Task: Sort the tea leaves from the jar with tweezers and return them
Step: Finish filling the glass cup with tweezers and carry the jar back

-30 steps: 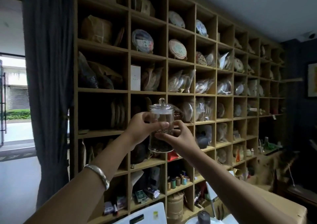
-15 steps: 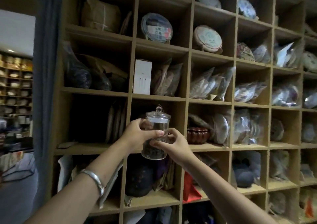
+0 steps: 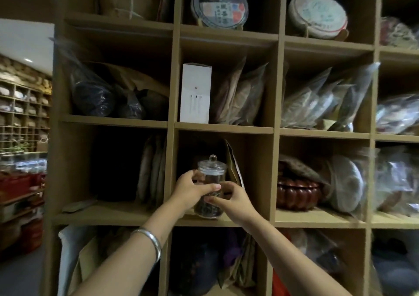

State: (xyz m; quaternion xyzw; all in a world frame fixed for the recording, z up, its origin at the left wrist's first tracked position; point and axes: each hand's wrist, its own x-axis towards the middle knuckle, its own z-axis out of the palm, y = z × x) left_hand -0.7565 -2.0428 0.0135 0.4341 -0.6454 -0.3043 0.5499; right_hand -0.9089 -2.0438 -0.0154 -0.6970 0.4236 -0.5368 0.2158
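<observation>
Jar [image 3: 211, 177] between both gripping hands

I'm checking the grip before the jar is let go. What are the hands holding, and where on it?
Both hold the glass jar by its body, below the lid: the left hand from the left, the right hand from the right.

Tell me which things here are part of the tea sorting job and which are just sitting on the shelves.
Job:
glass jar with dark tea leaves
left hand and right hand, both gripping it

Lying about:
white box
wrapped tea cakes
bagged tea
reddish-brown ribbed container
</observation>
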